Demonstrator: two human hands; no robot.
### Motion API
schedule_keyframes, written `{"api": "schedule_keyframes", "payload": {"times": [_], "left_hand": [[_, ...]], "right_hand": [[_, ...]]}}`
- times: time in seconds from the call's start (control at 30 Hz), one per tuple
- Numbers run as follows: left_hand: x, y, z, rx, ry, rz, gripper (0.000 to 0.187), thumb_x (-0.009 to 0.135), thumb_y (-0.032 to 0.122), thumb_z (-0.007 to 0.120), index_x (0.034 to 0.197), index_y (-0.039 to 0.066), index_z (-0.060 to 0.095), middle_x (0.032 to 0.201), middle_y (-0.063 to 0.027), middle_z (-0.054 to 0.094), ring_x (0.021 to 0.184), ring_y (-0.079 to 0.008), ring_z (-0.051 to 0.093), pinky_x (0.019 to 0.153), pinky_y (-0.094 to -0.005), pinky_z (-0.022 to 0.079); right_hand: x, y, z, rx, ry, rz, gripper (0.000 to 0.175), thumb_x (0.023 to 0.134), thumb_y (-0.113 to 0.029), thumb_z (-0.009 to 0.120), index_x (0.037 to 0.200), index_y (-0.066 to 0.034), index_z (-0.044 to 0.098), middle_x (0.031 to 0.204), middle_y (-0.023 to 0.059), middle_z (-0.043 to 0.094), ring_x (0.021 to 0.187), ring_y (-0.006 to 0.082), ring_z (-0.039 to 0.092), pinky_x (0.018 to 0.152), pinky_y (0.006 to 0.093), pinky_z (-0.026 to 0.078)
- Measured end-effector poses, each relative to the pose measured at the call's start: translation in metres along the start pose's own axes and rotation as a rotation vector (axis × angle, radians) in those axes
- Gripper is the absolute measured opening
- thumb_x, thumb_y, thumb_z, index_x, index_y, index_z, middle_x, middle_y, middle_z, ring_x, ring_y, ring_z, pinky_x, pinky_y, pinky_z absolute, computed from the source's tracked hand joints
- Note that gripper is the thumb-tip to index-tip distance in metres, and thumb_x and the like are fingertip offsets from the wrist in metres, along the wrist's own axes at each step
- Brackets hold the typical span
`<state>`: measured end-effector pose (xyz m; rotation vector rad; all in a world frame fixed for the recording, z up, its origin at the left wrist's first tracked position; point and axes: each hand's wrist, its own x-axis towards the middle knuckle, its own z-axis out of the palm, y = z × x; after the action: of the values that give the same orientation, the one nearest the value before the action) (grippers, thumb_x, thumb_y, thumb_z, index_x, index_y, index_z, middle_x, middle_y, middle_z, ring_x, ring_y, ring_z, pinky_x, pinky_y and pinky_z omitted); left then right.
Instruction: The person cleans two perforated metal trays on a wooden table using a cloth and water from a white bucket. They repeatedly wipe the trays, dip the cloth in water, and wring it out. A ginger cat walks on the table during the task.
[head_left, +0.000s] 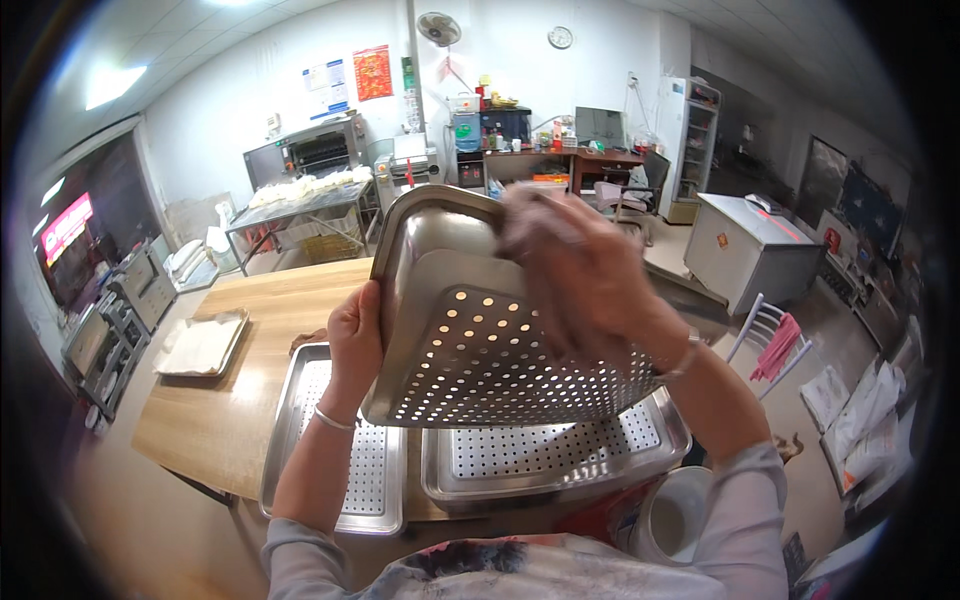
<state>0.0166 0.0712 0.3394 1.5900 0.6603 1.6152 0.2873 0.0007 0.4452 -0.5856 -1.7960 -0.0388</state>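
A perforated stainless-steel tray (472, 345) is held up and tilted above the table in front of me. My left hand (357, 330) grips its left rim, thumb on the near side. My right hand (592, 277), blurred, holds a greyish-pink cloth (536, 221) against the tray's upper part, hiding that stretch of rim. Below lie two more perforated steel trays: one at the left (371, 480) under my left forearm, and another (555, 457) straight below the raised tray, which partly covers it.
The wooden table (217, 420) carries a paper-lined tray (201, 343) at its left. A white bucket (675, 517) stands by my right side. Farther right are a chair (769, 337) with a pink cloth and a white cabinet (754, 251). Dough pieces (311, 184) cover a back table.
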Motion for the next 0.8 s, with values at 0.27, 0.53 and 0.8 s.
{"api": "schedule_keyframes", "payload": {"times": [0.27,0.53,0.8], "left_hand": [[-0.013,-0.006,0.023,0.155,0.001,0.212,0.026,0.104,0.023,0.048,0.093,0.004,0.062,0.084,0.0019,0.061,0.076,-0.0043,0.056,0.062,-0.0182,0.045],[-0.018,-0.032,-0.008,-0.057,0.147,-0.106,0.040,0.106,0.036,0.044,0.092,0.004,0.064,0.073,0.0026,0.063,0.061,-0.0040,0.054,0.054,-0.0179,0.044],[-0.007,-0.077,-0.033,-0.131,0.213,-0.065,0.034,0.105,0.027,0.042,0.109,0.000,0.063,0.099,-0.0068,0.069,0.085,-0.0157,0.068,0.074,-0.0282,0.057]], "right_hand": [[0.044,-0.021,0.039,-0.457,-0.121,0.229,0.031,0.083,-0.033,0.059,0.095,-0.0059,0.067,0.083,0.0152,0.068,0.083,0.0309,0.068,0.073,0.0423,0.053],[-0.086,0.123,-0.106,-0.639,-0.061,0.487,0.019,0.078,-0.027,0.060,0.083,-0.0104,0.068,0.082,0.0141,0.067,0.079,0.0305,0.064,0.070,0.0414,0.052],[-0.192,0.267,-0.226,0.225,0.424,0.799,0.038,0.091,-0.038,0.050,0.097,-0.0045,0.065,0.094,0.0093,0.069,0.083,0.0222,0.064,0.080,0.0328,0.052]]}}
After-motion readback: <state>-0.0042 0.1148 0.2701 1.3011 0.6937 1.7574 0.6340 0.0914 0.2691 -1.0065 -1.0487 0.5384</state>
